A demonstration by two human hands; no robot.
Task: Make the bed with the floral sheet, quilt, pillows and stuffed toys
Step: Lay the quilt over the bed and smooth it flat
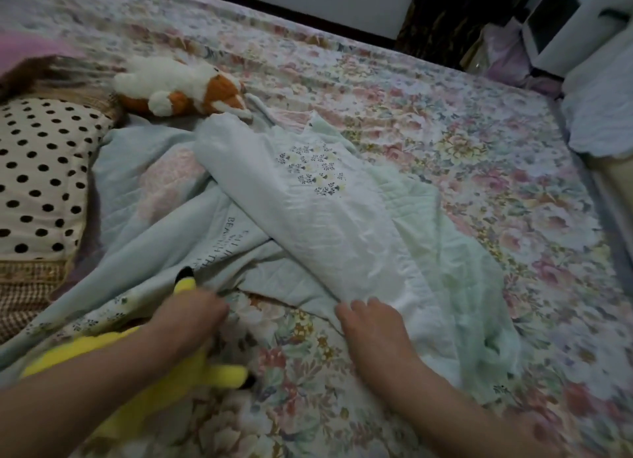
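Pillow in black polka dots lies at the left edge of the bed, on a brown checked cushion. Beyond it, a white and orange stuffed toy lies on its side on the floral sheet. A yellow stuffed toy lies under the left forearm. The left hand is at the near edge of the quilt, blurred, so I cannot tell whether it is grasping anything. The pale green quilt is crumpled across the middle of the bed. The right hand has its fingers curled over the quilt's near edge, grasping it. The sheet lies spread to the right
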